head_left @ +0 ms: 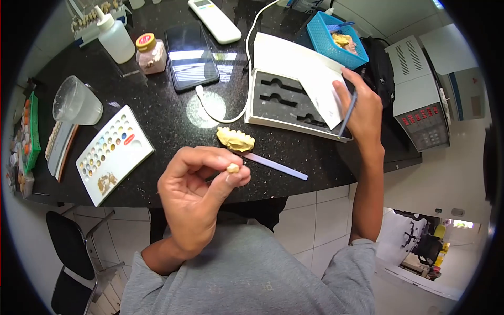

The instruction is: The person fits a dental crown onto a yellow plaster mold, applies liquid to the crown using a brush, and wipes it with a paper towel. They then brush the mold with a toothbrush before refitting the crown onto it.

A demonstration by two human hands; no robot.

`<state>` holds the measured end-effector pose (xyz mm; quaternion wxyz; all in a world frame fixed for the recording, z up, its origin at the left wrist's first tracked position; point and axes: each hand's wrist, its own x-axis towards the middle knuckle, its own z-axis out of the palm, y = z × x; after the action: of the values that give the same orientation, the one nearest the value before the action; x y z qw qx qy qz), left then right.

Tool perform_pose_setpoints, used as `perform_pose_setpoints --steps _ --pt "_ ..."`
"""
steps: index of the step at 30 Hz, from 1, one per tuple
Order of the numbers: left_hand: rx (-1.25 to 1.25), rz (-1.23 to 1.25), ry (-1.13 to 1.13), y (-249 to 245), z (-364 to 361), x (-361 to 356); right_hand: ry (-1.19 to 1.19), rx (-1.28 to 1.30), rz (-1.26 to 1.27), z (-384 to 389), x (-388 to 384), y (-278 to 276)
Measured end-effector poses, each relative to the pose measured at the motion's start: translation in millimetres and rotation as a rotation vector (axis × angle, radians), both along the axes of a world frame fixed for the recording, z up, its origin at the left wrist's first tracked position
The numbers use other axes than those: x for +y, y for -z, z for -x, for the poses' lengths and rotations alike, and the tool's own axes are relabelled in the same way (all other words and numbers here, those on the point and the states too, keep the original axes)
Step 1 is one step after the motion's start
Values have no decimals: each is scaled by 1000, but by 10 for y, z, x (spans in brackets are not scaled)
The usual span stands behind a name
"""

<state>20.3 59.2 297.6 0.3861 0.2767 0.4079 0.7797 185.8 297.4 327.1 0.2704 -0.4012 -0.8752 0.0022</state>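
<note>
My left hand (191, 194) pinches a small cream dental crown (232, 168) between thumb and fingertips, held up in front of the table edge. Just beyond it, a yellow dental model (235, 139) with a row of teeth rests on the black table, over one end of a flat lavender stick (278, 165). Out to the right, my right hand (365, 107) is closed around a slim grey-blue stick (348, 115). Its thumb and index finger are at a white paper sheet (321, 97) that overlaps an open white box (294, 131) with dark cut-out foam (278, 98).
A palette (137, 149) of coloured wells lies left, near a clear cup (79, 105). Behind stand a squeeze bottle (115, 42), a pink-filled jar (151, 55) and a phone (191, 58) on a white cable. A blue basket (323, 39) and a machine (420, 84) are at right.
</note>
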Motion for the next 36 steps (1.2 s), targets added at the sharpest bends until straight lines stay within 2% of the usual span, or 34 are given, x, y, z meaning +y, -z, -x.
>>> perform_pose_setpoints --steps 4,6,10,12,14,15,18,21,24,26,27,36 --pt "-125 -32 8 -47 -29 129 -90 -126 -2 112 167 110" --pt "-91 -12 21 -45 -19 155 -153 3 15 184 140 104" --pt "-60 -60 35 -6 10 179 -128 253 167 234 49 10" --pt "-66 -62 31 -18 12 190 -179 329 122 247 -68 -64" --pt "-40 -79 33 -12 14 193 -178 463 284 243 -280 -167" --pt "-41 -76 31 -8 12 193 -92 463 297 264 -425 -224" --pt "7 -84 5 -2 0 202 -65 392 216 299 -816 -292" --pt "80 -77 -29 -13 -14 200 -201 500 321 343 -1082 -205" --pt "225 -128 -81 7 -17 189 -283 677 325 412 -1248 -24" --pt "556 -192 -205 50 6 174 -268 715 434 439 -1392 -40" --pt "640 -214 -262 57 10 176 -270 715 463 442 -1451 -51" --pt "994 -303 -425 -22 53 178 -417 821 458 443 -1581 46"
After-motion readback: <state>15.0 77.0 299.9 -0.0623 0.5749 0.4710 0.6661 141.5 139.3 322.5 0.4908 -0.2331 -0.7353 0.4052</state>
